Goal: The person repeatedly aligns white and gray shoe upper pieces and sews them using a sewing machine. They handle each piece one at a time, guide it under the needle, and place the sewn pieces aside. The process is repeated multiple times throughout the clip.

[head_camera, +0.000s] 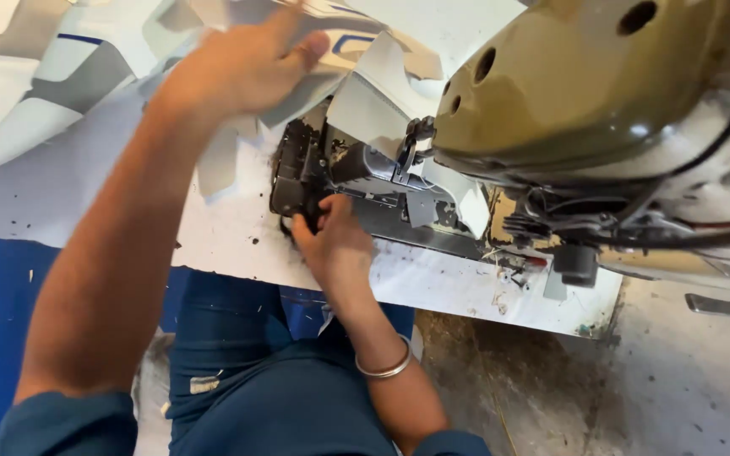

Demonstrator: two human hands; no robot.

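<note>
My left hand [242, 67] reaches forward at the top and presses down on white and grey fabric pieces [69, 67] lying on the white table [238, 245]. My right hand [335, 241], with a silver bangle [386, 365] on the wrist, touches the dark front cover [297, 173] of an olive-green sewing machine [585, 84]; its fingertips pinch at the cover's lower edge. A strip of white fabric [373, 105] runs under the presser foot [407, 156]. Whether the right fingers hold anything is hidden.
The machine's head fills the upper right, with dark cables [694, 224] and a metal handle [718, 302] beside it. The table's front edge is chipped and dusty. My blue trousers [272, 380] and a grimy floor [500, 388] lie below it.
</note>
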